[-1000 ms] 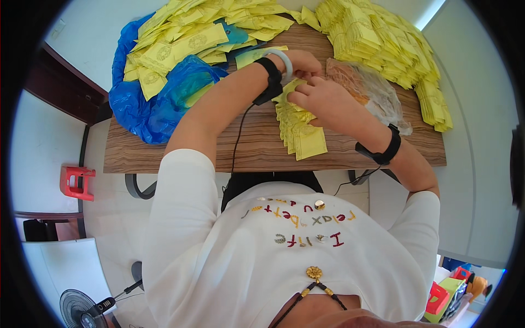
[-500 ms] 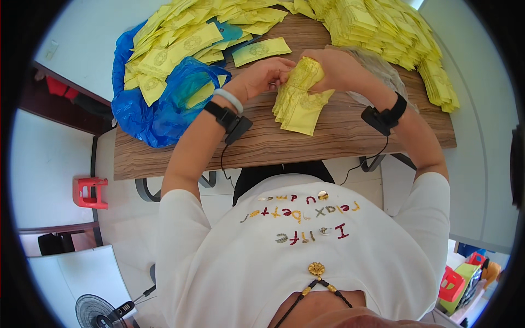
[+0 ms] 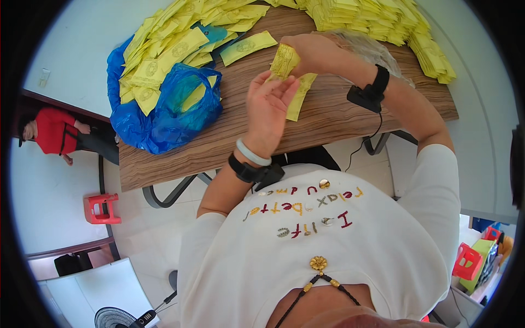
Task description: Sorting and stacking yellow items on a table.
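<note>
My two hands hold a small stack of yellow printed paper slips [image 3: 285, 59] above the wooden table [image 3: 219, 131]. My right hand [image 3: 314, 52] grips the stack's top end from the far side. My left hand [image 3: 268, 106], fingers partly spread, presses against the near side of the stack, and a lower slip [image 3: 299, 98] hangs down beside it. Both wrists wear black bands with cables; the left also has a pale bangle.
A blue plastic bag [image 3: 164, 109] heaped with yellow slips [image 3: 164, 49] lies on the table's left. More stacked yellow slips [image 3: 383, 22] line the far right, by a clear plastic bag [image 3: 372, 49]. A person in red [image 3: 54, 131] sits at left. A red stool [image 3: 101, 208] stands below.
My hands lifted the slips off the table and drew them toward me. My left hand turned palm-up against the stack.
</note>
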### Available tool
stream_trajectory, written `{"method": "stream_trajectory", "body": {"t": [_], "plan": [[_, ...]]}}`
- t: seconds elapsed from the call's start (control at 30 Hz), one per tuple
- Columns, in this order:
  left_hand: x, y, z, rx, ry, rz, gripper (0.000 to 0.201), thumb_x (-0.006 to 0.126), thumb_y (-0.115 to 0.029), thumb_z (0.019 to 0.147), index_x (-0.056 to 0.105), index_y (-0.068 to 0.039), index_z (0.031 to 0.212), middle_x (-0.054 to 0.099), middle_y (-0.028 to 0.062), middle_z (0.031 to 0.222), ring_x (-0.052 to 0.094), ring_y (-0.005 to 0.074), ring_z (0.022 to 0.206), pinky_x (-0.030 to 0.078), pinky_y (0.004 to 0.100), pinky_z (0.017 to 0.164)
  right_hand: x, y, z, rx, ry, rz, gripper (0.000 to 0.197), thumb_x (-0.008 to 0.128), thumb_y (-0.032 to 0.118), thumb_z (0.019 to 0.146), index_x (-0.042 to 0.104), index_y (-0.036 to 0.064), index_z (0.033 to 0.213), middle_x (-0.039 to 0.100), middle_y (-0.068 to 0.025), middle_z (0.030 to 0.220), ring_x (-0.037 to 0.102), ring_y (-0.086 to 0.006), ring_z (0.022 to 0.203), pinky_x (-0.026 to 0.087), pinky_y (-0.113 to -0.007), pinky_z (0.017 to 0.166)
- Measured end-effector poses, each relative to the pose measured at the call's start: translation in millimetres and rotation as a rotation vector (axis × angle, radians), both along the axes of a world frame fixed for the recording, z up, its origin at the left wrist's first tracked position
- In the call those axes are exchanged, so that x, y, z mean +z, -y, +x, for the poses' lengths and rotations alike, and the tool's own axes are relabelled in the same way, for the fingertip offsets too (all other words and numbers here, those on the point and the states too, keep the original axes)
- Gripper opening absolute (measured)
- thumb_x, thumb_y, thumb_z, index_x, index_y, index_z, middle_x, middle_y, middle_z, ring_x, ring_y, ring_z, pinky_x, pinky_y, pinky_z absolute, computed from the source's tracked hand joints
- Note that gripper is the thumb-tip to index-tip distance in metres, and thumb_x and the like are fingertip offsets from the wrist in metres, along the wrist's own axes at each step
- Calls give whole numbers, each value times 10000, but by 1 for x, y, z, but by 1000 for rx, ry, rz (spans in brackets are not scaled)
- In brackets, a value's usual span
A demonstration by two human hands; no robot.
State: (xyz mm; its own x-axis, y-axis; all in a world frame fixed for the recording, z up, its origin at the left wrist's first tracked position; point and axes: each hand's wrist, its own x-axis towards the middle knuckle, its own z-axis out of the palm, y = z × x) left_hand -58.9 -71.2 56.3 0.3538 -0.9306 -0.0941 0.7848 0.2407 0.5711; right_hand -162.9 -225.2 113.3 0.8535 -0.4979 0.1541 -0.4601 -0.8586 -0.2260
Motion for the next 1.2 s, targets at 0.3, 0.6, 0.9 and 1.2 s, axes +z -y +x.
{"method": "stream_trajectory", "body": {"t": [0.3, 0.6, 0.9, 1.2], "plan": [[-31, 14, -41, -191, 18, -329, 144, 521, 58, 845, 575, -35, 941, 623, 71, 1094, 621, 297, 1101, 440, 480, 1074, 2, 2, 15, -41, -18, 40, 738, 873, 381, 583, 590, 33, 1169, 680, -178, 1047, 649, -352, 1001, 529, -437, 819], [-56, 21, -22, -241, 631, 40, 237, 583, 28, 854, 624, 7, 1086, 615, 83, 1127, 623, 203, 1031, 503, 332, 977, -3, 9, 6, -33, 41, -6, 748, 862, 359, 619, 567, 31, 1224, 678, -177, 1057, 647, -345, 1009, 518, -424, 838], [-21, 10, 34, -182, 624, 278, 356, 672, -69, 843, 646, 23, 1186, 653, 108, 1085, 632, 150, 939, 533, 273, 789, -10, 11, -4, -69, 131, 18, 681, 850, 326, 664, 557, 44, 1211, 662, -185, 1086, 637, -348, 1017, 504, -427, 841], [24, 41, 49, -144, 2065, 397, 828, 858, -344, 662, 515, -48, 1355, 556, 184, 1323, 585, 314, 1142, 484, 435, 966, -17, -6, -39, -180, 215, 142, 639, 858, 300, 686, 557, 85, 1207, 652, -166, 1064, 632, -321, 1017, 500, -399, 848]]}}
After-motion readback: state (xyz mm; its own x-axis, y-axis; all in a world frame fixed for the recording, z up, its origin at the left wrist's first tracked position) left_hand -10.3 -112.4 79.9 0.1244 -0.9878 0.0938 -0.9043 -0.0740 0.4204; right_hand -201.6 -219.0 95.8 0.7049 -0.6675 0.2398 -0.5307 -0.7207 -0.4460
